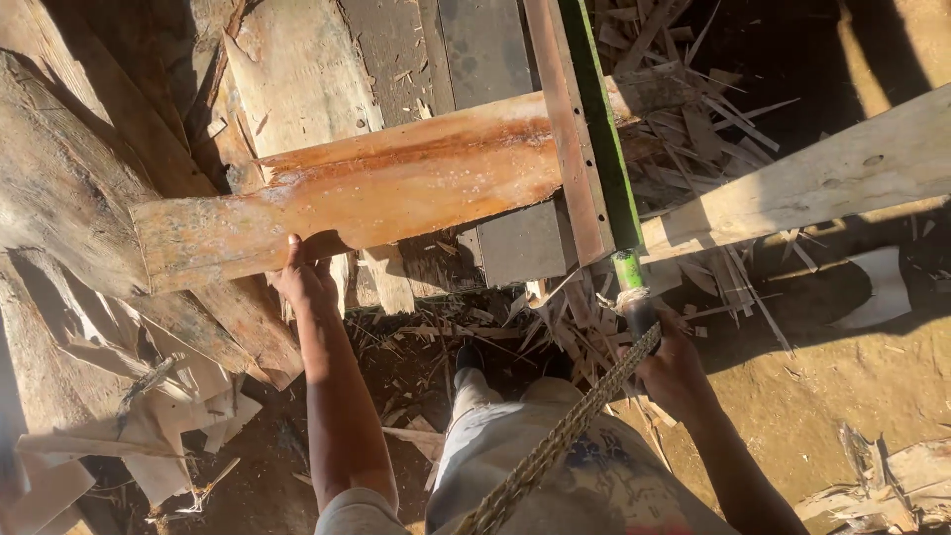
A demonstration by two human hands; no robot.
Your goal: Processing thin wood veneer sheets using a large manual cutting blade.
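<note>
- The plank [376,188] is a reddish-brown board with a wet-looking sheen. Its long axis runs from lower left to upper right, rising slightly toward the right.
- The plank rests across grey timbers [59,188] on the left; its right end passes under the saw frame [584,129].
- My left hand [302,277] is at the plank's near edge, toward its left end, fingers curled up against the underside. The plank lies directly ahead of and above this hand.
- My right hand [669,362] is wrapped tightly around the saw handle [634,292], a dark grip below a green bar. It sits right of and nearer than the plank, not touching it.
- The saw frame's long axis runs away from me, crossing the plank almost at a right angle.
- The left hand is the nearer one to the plank.
- A braided rope [565,436] leads from the handle back toward my body.
- A pale beam [812,178] extends to the right of the frame.
- Wood splinters [693,129] and offcuts cover the dirt floor [842,386] below.
</note>
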